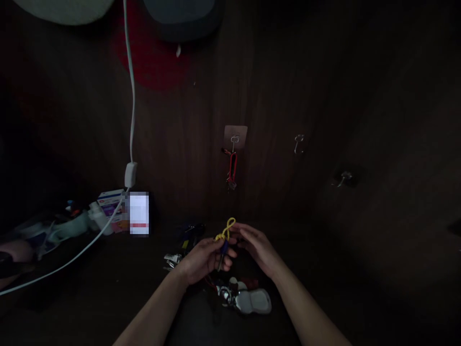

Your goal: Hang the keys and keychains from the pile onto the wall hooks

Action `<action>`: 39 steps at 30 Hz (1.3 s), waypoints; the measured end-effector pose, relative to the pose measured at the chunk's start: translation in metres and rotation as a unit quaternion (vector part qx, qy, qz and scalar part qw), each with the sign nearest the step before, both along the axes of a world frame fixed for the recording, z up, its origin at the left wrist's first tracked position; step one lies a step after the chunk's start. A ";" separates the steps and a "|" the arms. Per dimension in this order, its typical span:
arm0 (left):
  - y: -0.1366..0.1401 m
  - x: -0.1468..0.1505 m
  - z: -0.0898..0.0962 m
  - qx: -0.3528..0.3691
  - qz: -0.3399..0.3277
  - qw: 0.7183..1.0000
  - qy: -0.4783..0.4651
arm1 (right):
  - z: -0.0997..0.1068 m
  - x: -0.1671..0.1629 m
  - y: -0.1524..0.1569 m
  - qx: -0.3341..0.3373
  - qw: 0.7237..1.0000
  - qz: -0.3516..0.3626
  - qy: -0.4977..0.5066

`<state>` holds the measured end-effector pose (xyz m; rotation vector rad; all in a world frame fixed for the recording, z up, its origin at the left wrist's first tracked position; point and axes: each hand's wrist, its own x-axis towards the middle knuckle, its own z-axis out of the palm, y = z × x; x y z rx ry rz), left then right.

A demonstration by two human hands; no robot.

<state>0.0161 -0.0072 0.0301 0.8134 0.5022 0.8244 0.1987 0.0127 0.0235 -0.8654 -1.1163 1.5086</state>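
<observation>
Between the thumb and fingers of my left hand [209, 257] is a key with a blue head [224, 247], its metal blade pointing down. A yellow cord [231, 223] is knotted to it and makes a loop above my fingers. Close beside the loop, my right hand [260, 247] has its fingers apart and slightly bent; I cannot tell whether the fingertips touch the cord. Below both hands lies a bunch of keys with a silver-grey fob [254, 301]. More keys [173, 259] lie by my left wrist, near dark items behind that hand.
On the dark wall, a hook [234, 139] carries a red-edged strap [233, 166] with keys. Two metal hooks [298, 144] are further right. A white cable [131, 96] hangs at left past a lit screen [139, 214], a box [112, 204] and a white bottle [99, 218].
</observation>
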 end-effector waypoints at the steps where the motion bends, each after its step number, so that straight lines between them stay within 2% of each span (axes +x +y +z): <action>1: 0.000 0.000 0.000 -0.001 -0.013 1.000 0.007 | -0.001 -0.003 -0.001 0.003 1.000 0.016 -0.005; 3: 0.000 0.000 -0.002 -0.004 -0.029 0.999 0.022 | -0.001 -0.009 -0.003 0.009 0.999 0.032 -0.007; 8: 0.001 0.000 -0.005 -0.033 -0.044 0.997 0.058 | -0.001 -0.009 -0.001 0.012 0.999 -0.012 0.033; 13: 0.001 0.000 -0.006 -0.041 -0.053 0.995 0.071 | 0.000 -0.005 -0.002 0.007 0.999 0.037 0.018; 16: 0.000 0.001 -0.005 -0.039 -0.053 0.996 0.068 | 0.001 -0.007 -0.003 0.009 0.999 0.027 0.017; 18: -0.001 0.001 -0.004 -0.030 -0.044 0.996 0.069 | 0.002 -0.008 -0.002 -0.003 0.999 0.006 0.040; 25: 0.002 0.003 -0.005 -0.003 0.051 0.993 0.103 | 0.004 -0.001 0.002 -0.045 0.989 -0.040 0.133; 34: 0.002 0.003 -0.005 -0.019 0.040 0.993 0.108 | -0.001 0.001 0.008 -0.087 0.981 -0.050 0.166; 39: 0.002 0.004 -0.003 -0.030 0.047 0.993 0.102 | -0.002 0.003 0.009 -0.073 0.984 -0.042 0.158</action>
